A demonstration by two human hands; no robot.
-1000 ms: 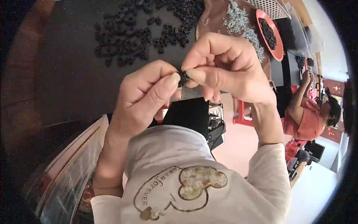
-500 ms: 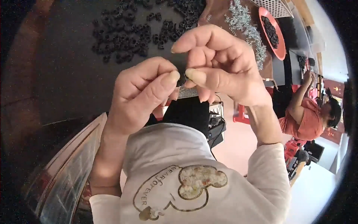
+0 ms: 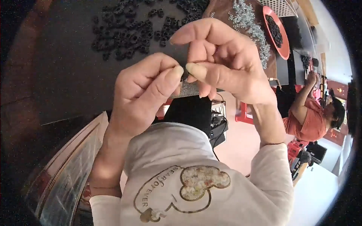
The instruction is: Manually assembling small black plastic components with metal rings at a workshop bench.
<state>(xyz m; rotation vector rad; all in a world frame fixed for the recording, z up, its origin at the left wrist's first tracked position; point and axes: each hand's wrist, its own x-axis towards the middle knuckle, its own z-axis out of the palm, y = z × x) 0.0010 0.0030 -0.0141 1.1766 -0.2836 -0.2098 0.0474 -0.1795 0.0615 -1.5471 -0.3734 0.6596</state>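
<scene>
My left hand pinches a small black plastic part between thumb and bent forefinger; most of the part is covered by the fingertips. Close against it on the other side is my right hand. Its thumb tip presses by the part over the curled lower fingers, while the forefinger arches up and away. Whether a second small piece sits under the right thumb is hidden. Beyond both hands, several loose black plastic parts of a ring-like shape lie spread on the dark table.
Many small metal springs lie on a brown cloth at the far right. Beside them stands an orange-red oval dish of small black pieces. A perforated white basket is behind. A co-worker in orange sits off to the right.
Both hands have risen slightly, still held together at the small black part. The right thumb has shifted a little up and left, nearer the left fingertips.
</scene>
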